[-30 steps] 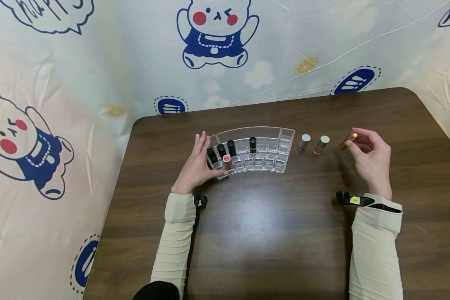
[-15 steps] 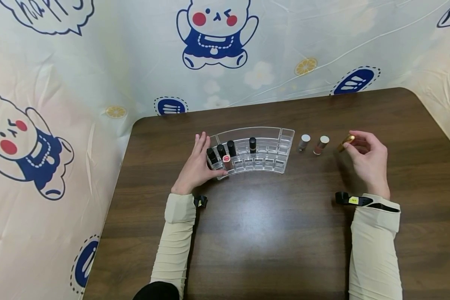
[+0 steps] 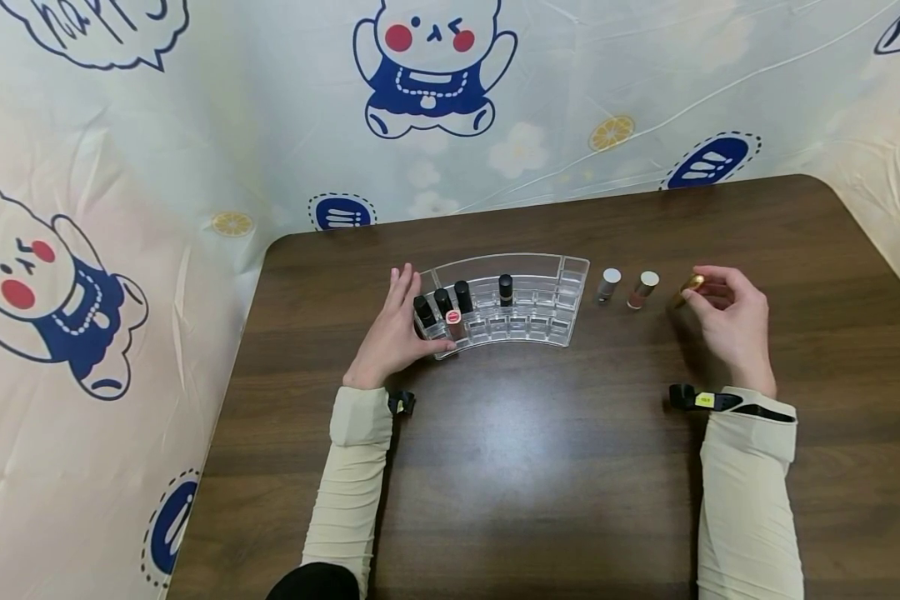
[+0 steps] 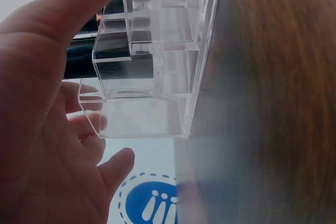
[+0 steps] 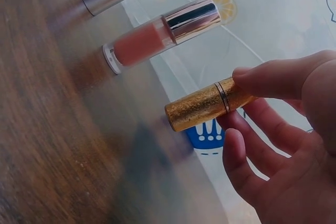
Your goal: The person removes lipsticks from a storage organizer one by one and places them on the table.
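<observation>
My right hand [image 3: 738,325] pinches a gold lipstick tube [image 5: 194,109] by its upper end, between thumb and fingers. In the right wrist view the tube is tilted, its lower end close over the brown table. On the left, my left hand [image 3: 390,337] holds the near end of a clear, curved, tiered lipstick organizer [image 4: 144,116], thumb at its front and fingers spread behind. Several black-capped tubes [image 3: 462,296] stand in its slots, and a pink-topped tube [image 3: 453,321] sits in the front row by my thumb.
Between organizer and right hand stand a silver tube [image 3: 607,285] and a lip gloss [image 5: 140,44] with a shiny cap and a pinkish body. The wooden table [image 3: 510,467] meets a cartoon-printed curtain [image 3: 555,75] at the back and left.
My right hand has moved a little left and down with the gold lipstick tube, towards the tabletop. The left hand and the organizer stay put.
</observation>
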Tool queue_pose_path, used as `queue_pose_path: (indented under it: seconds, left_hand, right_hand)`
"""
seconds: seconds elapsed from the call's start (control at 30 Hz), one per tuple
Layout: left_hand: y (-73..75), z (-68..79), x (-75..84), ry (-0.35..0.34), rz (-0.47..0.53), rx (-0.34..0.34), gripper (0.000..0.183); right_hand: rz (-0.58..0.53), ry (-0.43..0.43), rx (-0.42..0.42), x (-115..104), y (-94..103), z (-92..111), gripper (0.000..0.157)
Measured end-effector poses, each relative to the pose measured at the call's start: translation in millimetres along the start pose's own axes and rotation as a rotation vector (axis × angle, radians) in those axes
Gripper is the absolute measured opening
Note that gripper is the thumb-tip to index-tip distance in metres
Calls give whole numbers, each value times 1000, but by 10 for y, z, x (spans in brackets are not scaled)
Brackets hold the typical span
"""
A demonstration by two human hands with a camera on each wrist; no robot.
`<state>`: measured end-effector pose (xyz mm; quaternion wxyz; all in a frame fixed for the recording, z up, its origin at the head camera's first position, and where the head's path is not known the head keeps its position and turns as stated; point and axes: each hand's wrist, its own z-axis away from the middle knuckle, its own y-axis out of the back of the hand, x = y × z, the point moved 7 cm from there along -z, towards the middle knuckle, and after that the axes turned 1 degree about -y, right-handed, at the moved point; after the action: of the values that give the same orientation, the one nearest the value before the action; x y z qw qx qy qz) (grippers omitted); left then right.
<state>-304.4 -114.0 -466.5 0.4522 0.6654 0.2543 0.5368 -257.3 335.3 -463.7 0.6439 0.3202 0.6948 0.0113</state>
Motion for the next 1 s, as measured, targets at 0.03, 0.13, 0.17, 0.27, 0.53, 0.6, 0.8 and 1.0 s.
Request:
queue_pose_path:
  seconds: [0.03,0.13,0.17,0.27,0.53,0.6,0.8,1.0]
  left_hand:
    - [-1,0,-1,1,0,-1,124]
    - [-2,2,-3,4,-2,-4,124]
    - [-2,4,-3,5,-2,-5,124]
    - [0,4,-3,4,-3,-3,124]
    - [7,6,8,1,-11,2,124]
    - [6,5,10,6,-11,-3,124]
    - [9,5,18,9,-9,-5,124]
    - [12,7,14,6,-11,-3,123]
  right_hand:
    - [4,3,-1,1,-4,1,33]
    - [15,5,-11,10,-16,1,33]
    - [15,7,-12,9,-21,2,33]
    - [20,13,-14,3,-27,6,33]
    - [12,18,-11,-4,-35,13,32]
    - [11,17,-9,3,-33,10,32]
    - [13,15,-1,16,-39,11,30]
    - [29,3,-11,39,-48,2,31]
